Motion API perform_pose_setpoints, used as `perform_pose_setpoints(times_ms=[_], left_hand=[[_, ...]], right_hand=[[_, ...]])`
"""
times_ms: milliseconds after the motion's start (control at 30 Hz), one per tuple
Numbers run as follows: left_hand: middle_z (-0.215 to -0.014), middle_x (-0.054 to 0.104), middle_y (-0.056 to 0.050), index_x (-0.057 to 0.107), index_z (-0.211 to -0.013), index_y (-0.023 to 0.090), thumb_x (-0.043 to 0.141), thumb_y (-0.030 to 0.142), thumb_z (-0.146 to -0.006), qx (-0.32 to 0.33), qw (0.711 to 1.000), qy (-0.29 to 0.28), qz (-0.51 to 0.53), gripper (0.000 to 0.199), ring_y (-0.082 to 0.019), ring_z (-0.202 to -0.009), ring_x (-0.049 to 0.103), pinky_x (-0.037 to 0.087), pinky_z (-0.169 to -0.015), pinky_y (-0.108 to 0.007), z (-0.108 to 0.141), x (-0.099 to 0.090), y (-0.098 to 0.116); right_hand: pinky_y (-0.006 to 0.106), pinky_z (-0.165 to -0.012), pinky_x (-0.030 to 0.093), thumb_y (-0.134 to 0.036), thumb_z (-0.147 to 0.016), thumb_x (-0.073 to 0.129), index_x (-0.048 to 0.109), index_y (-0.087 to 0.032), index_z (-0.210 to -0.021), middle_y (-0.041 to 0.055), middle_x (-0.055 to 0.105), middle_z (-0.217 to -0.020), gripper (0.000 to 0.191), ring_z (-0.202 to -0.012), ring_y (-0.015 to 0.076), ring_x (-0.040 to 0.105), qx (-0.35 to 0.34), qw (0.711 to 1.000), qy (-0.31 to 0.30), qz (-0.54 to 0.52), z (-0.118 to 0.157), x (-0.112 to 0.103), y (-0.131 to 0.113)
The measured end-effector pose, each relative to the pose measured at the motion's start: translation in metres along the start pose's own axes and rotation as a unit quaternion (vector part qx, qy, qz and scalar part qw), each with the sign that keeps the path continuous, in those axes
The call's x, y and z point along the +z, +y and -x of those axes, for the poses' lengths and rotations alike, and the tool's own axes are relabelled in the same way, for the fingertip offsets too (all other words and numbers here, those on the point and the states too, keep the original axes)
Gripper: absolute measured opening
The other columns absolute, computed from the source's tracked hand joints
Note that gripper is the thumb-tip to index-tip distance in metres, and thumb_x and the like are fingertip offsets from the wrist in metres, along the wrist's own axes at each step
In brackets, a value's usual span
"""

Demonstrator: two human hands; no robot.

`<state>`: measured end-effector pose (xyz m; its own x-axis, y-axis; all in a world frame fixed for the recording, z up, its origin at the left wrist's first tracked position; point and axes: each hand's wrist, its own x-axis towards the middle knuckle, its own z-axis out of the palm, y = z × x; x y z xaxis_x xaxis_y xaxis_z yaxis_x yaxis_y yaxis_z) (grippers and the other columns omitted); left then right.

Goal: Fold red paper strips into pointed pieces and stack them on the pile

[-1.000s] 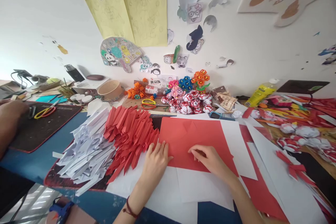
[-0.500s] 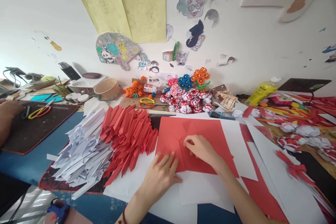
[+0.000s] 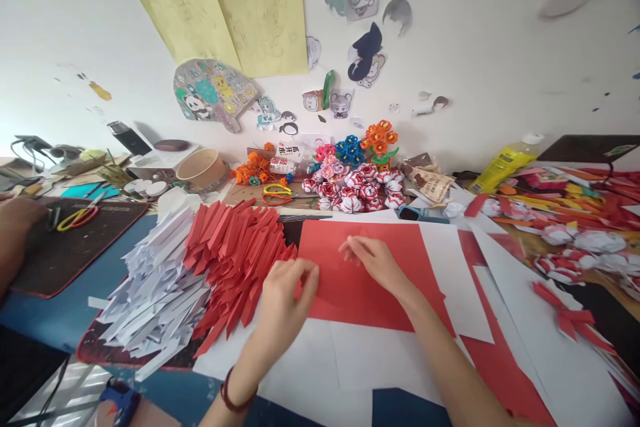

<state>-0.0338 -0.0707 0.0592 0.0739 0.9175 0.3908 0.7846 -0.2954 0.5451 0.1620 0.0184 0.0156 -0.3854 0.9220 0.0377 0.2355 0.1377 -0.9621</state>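
Over a large red paper sheet (image 3: 380, 293), both my hands are raised with bent fingers. My left hand (image 3: 290, 290) is closed, thumb and forefinger meeting above the sheet's left edge. Nearer the middle of the sheet, the fingers of my right hand (image 3: 375, 263) are drawn together and slightly blurred. Whatever either hand pinches does not stand out against the red. Left of the sheet lies a heap of folded red paper strips (image 3: 235, 260), beside a larger heap of folded white paper strips (image 3: 165, 280).
White sheets (image 3: 465, 287) lie under and beside the red one. Red-and-white paper flowers (image 3: 367, 187) stand behind it, near yellow-handled scissors (image 3: 277, 193). Another person's hand (image 3: 20, 227) rests at far left, by a dark mat (image 3: 100, 233). A yellow bottle (image 3: 505, 163) stands back right.
My left hand has lifted off the red sheet and curled, moving up and left. My right hand has risen slightly. A folded red piece seen under them no longer shows there.
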Motion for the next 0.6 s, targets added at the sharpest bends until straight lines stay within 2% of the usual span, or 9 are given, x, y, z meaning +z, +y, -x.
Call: perform_pose_setpoints(times_ms=[67, 133, 267, 367, 467, 533, 600], left_hand=[[-0.068, 0.062, 0.002, 0.057, -0.077, 0.018, 0.044, 0.030, -0.095, -0.051, 0.996, -0.058, 0.049, 0.025, -0.010, -0.061, 0.052, 0.036, -0.063, -0.024, -0.024, -0.001, 0.002], [-0.063, 0.059, 0.003, 0.059, -0.075, 0.018, 0.048, 0.035, -0.093, -0.069, 0.991, -0.079, 0.078, 0.027, -0.010, -0.057, 0.050, 0.034, -0.058, -0.023, -0.045, 0.005, 0.001], [-0.058, 0.054, 0.002, 0.061, -0.070, 0.016, 0.057, 0.044, -0.087, -0.085, 0.978, -0.054, 0.180, 0.033, -0.009, -0.053, 0.045, 0.032, -0.054, -0.022, -0.070, 0.030, -0.010], [-0.058, 0.051, 0.002, 0.065, -0.080, 0.013, 0.051, 0.051, -0.088, -0.101, 0.924, -0.094, 0.358, 0.041, -0.008, -0.051, 0.042, 0.034, -0.053, -0.022, -0.077, 0.047, -0.019], [-0.071, 0.058, -0.002, 0.065, -0.100, 0.012, 0.061, 0.052, -0.082, -0.098, 0.860, -0.155, 0.477, 0.045, -0.009, -0.058, 0.047, 0.039, -0.056, -0.022, -0.073, 0.057, -0.025], [-0.082, 0.061, -0.004, 0.063, -0.111, 0.013, 0.068, 0.052, -0.076, -0.101, 0.837, -0.185, 0.505, 0.052, -0.010, -0.063, 0.050, 0.041, -0.057, -0.023, -0.069, 0.061, -0.026], [-0.082, 0.061, -0.005, 0.062, -0.113, 0.013, 0.070, 0.052, -0.074, -0.107, 0.831, -0.191, 0.511, 0.056, -0.010, -0.064, 0.049, 0.040, -0.057, -0.022, -0.065, 0.065, -0.027]], right_hand=[[0.027, -0.070, 0.046, -0.048, -0.096, 0.038, 0.068, -0.019, -0.099, 0.0071, 0.069, -0.089, 0.042, -0.082, 0.0183, 0.064, -0.034, 0.997, -0.024, -0.063, 0.002, -0.007, -0.007], [0.028, -0.071, 0.046, -0.049, -0.092, 0.049, 0.069, -0.020, -0.101, 0.0064, 0.068, -0.093, 0.036, -0.083, 0.0186, 0.062, -0.036, 0.996, -0.037, -0.073, 0.004, -0.011, -0.011], [0.028, -0.062, 0.042, -0.047, -0.080, 0.067, 0.070, -0.017, -0.078, 0.0034, 0.066, -0.074, 0.030, -0.069, 0.0171, 0.057, -0.011, 0.999, 0.032, -0.026, 0.005, -0.013, -0.007], [0.028, -0.065, 0.044, -0.045, -0.081, 0.065, 0.071, -0.016, -0.080, 0.0049, 0.069, -0.078, 0.029, -0.073, 0.0183, 0.060, -0.001, 0.993, 0.064, -0.098, 0.003, -0.012, -0.002], [0.029, -0.068, 0.047, -0.044, -0.083, 0.065, 0.072, -0.016, -0.086, 0.0073, 0.071, -0.086, 0.029, -0.078, 0.0199, 0.063, 0.017, 0.977, 0.084, -0.194, 0.001, -0.008, 0.000], [0.029, -0.067, 0.049, -0.045, -0.082, 0.065, 0.073, -0.015, -0.087, 0.0079, 0.071, -0.084, 0.030, -0.076, 0.0204, 0.064, 0.024, 0.969, 0.090, -0.230, 0.000, -0.004, 0.001], [0.031, -0.067, 0.050, -0.045, -0.082, 0.065, 0.073, -0.016, -0.087, 0.0077, 0.071, -0.081, 0.031, -0.075, 0.0213, 0.064, 0.024, 0.964, 0.103, -0.242, 0.000, 0.002, 0.001]])
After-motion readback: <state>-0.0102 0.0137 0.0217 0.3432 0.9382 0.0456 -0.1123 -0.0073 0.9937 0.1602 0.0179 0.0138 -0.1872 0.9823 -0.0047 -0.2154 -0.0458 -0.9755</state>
